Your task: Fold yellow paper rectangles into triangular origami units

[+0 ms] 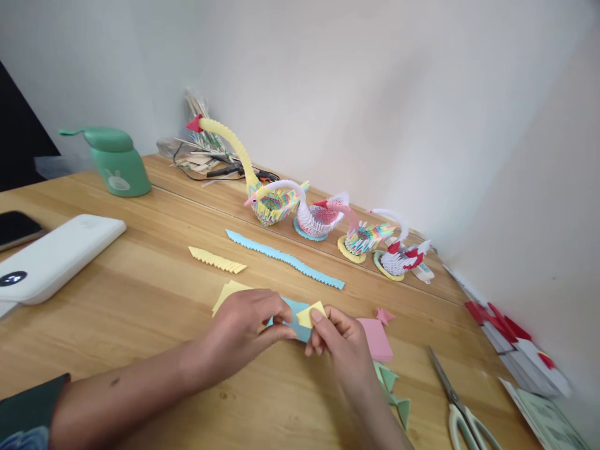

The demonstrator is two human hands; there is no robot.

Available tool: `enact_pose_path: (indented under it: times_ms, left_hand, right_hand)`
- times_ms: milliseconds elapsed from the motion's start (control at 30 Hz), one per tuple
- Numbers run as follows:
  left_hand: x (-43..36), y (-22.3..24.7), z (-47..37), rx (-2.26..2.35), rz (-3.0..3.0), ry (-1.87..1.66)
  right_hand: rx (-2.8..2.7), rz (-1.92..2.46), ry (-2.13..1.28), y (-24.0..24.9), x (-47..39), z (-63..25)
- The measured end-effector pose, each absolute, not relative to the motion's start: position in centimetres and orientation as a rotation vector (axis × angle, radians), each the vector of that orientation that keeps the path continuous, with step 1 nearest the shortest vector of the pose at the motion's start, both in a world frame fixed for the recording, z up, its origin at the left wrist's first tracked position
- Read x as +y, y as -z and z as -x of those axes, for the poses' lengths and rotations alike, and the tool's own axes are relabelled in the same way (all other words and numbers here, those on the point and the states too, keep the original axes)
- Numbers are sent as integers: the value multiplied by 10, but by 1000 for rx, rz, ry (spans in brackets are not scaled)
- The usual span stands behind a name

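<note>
My right hand (340, 334) pinches a small folded piece of yellow paper (307, 314) between thumb and fingers. To its left, my left hand (250, 320) is curved, thumb and forefinger apart, with nothing seen between them. Blue paper (300, 331) lies on the table beneath the two hands, partly hidden by them. Yellow paper (229, 289) shows behind my left hand. Beyond them lie a pleated yellow paper strip (217, 260) and a longer pleated blue strip (285, 258). Pink paper (377, 339) and folded green pieces (391, 387) lie beside my right hand.
Several folded-paper swans (319, 215) stand along the wall. Scissors (452, 394) lie at the right, near red and white paper pieces (515, 344). At the left are a white power bank (70, 250), a phone (16, 228) and a green bottle (119, 162). Thin sticks (201, 156) are piled at the back.
</note>
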State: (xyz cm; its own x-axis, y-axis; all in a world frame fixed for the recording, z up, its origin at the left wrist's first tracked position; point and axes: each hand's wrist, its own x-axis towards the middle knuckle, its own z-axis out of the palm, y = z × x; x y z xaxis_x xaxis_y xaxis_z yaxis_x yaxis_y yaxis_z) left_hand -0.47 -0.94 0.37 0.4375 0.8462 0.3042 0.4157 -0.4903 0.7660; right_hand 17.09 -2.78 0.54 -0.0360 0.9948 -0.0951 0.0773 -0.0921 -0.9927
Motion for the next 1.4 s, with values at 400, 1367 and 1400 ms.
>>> enact_pose_path:
  times_ms: [400,1367,1400]
  left_hand:
    - [-11,-4,6,766,-2596,-1214]
    - [-8,-7,-4,958,-1493,-788]
    - [-7,-6,-3,944,-1487,-747]
  right_hand:
    - [-1238,1263,-1444,-1,-28,-171]
    - [-1817,1368,-966,-12,-29,-180]
    - [-1831,1359,-936,-11,-29,-180]
